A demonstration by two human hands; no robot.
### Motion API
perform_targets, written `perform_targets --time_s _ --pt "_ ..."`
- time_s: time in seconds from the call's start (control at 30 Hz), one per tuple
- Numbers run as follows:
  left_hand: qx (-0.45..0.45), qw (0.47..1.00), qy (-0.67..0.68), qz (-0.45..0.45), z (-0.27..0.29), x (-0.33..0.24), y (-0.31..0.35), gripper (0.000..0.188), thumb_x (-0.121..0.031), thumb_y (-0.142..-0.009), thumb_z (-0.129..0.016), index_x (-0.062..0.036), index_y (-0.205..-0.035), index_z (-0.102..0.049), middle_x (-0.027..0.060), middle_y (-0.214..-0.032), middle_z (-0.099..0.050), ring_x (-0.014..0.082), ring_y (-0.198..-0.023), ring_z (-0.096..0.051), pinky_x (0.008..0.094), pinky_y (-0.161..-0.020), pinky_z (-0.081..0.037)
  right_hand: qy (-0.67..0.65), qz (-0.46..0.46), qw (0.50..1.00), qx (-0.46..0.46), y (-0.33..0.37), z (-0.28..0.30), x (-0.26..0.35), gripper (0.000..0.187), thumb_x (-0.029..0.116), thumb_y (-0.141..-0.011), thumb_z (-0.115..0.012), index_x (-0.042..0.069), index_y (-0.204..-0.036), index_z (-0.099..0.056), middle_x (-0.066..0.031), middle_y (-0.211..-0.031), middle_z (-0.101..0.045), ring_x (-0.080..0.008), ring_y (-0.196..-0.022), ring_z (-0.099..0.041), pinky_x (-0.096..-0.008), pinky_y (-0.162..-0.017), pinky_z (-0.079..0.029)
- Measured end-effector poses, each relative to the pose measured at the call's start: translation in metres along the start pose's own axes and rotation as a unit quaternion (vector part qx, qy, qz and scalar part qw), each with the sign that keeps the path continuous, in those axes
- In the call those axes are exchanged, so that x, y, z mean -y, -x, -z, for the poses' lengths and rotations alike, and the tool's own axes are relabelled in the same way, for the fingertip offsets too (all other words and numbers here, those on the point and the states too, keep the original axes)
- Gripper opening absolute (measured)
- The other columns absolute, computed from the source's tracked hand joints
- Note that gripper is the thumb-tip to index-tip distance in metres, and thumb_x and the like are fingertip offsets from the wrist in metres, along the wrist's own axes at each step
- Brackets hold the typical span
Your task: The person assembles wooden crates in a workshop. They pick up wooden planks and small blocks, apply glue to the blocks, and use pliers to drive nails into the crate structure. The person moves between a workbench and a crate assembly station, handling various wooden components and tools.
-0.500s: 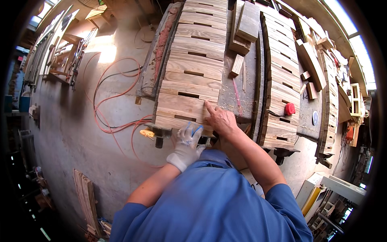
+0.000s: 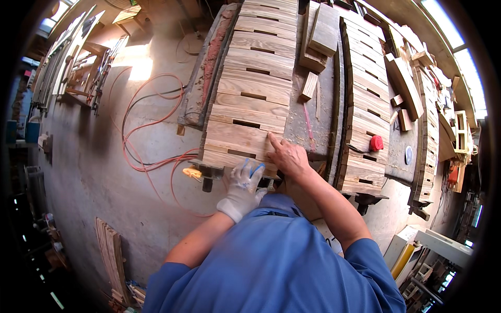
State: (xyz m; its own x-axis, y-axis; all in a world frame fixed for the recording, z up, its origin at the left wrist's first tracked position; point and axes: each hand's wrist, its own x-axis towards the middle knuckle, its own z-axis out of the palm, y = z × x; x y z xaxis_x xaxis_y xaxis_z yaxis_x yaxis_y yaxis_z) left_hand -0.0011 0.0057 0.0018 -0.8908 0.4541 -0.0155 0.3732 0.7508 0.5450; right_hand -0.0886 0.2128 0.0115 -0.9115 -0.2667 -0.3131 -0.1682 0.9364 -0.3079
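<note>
Hands: 2, both at the near end of the left row.
Left hand (image 2: 241,189): 1, white glove with blue marks, fingers extended against the near edge of the left row; palm side hidden, cannot tell if it grips.
Right hand (image 2: 289,156): 1, bare, loose and not clenched, index finger out, its tip touching the right end of a near board; other fingers bent.
Rows of slotted boards: 3, running near to far, side by side.
Left row (image 2: 237,136): 1, straight ahead of the person, 8 dark slots seen, boards packed edge to edge.
Middle row (image 2: 360,124): 1, right of the left row, slots too small at far end to count.
Right row (image 2: 427,148): 1, farther right, partly hidden.
Tape measure (image 2: 376,142): 1, red, on the middle row, near end.
Big blocks (image 2: 322,36): 2, overlapping, far, between left and middle rows.
Short block (image 2: 309,86): 1, just nearer than the big blocks.
Thin strip (image 2: 318,103): 1, right beside the short block.
Disc (image 2: 408,155): 1, blue and white, between middle and right rows.
Yellow item (image 2: 192,172): 1, left of left row's near end, kind unclear.
Hose (image 2: 128,141): orange-red, looped on the left floor, count unclear.
</note>
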Motion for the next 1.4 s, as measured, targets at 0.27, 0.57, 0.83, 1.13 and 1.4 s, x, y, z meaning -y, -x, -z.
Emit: perform_targets --time_s 0.27,0.57,0.83,1.13,1.4 --pt "0.01 1.0 -0.003 0.005 -0.002 0.003 0.001 0.079 -0.037 -0.078 -0.083 -0.0126 -0.147 -0.053 0.0189 -0.149 -0.043 0.041 -0.145 -0.034 0.0569 -0.118 -0.026 0.004 0.011 1.0 -0.02 0.001 -0.006 -0.003 0.066 0.042 -0.099 -0.061 0.018 -0.157 -0.041 -0.0189 -0.106 -0.071 -0.0394 -0.086 -0.073 -0.0503 -0.074 -0.059" --pt "0.014 1.0 -0.009 0.006 0.0 0.002 0.001 0.078 -0.036 -0.079 -0.083 -0.0098 -0.146 -0.053 0.019 -0.149 -0.044 0.0409 -0.146 -0.033 0.0572 -0.119 -0.025 -0.033 -0.015 0.999 -0.014 0.004 0.0 0.001 0.069 0.042 -0.098 -0.063 0.018 -0.158 -0.039 -0.0199 -0.108 -0.071 -0.0401 -0.09 -0.073 -0.0505 -0.079 -0.058" --pt "0.018 1.0 -0.008 0.009 0.003 0.0 0.0 0.078 -0.036 -0.08 -0.082 -0.0092 -0.147 -0.052 0.0187 -0.149 -0.044 0.041 -0.146 -0.032 0.0575 -0.12 -0.025 -0.025 -0.016 1.0 0.003 -0.001 0.004 -0.001 0.074 0.042 -0.094 -0.069 0.018 -0.157 -0.04 -0.0196 -0.114 -0.071 -0.0413 -0.095 -0.072 -0.0511 -0.082 -0.058" --pt "-0.005 1.0 -0.004 -0.001 0.004 -0.001 0.0 0.081 -0.029 -0.077 -0.084 -0.009 -0.147 -0.05 0.0212 -0.144 -0.044 0.0415 -0.143 -0.036 0.0558 -0.119 -0.028 -0.028 -0.003 1.0 -0.013 0.0 -0.002 -0.002 0.072 0.041 -0.094 -0.069 0.017 -0.156 -0.042 -0.0199 -0.113 -0.071 -0.0415 -0.092 -0.073 -0.051 -0.08 -0.058" --pt "-0.002 1.0 -0.009 0.007 0.001 0.001 0.001 0.081 -0.029 -0.076 -0.084 -0.0095 -0.147 -0.049 0.0204 -0.144 -0.045 0.0415 -0.143 -0.037 0.0553 -0.119 -0.028 -0.015 0.008 0.999 -0.03 0.003 -0.006 -0.003 0.068 0.04 -0.096 -0.067 0.016 -0.155 -0.043 -0.019 -0.107 -0.07 -0.0401 -0.087 -0.073 -0.05 -0.075 -0.058"
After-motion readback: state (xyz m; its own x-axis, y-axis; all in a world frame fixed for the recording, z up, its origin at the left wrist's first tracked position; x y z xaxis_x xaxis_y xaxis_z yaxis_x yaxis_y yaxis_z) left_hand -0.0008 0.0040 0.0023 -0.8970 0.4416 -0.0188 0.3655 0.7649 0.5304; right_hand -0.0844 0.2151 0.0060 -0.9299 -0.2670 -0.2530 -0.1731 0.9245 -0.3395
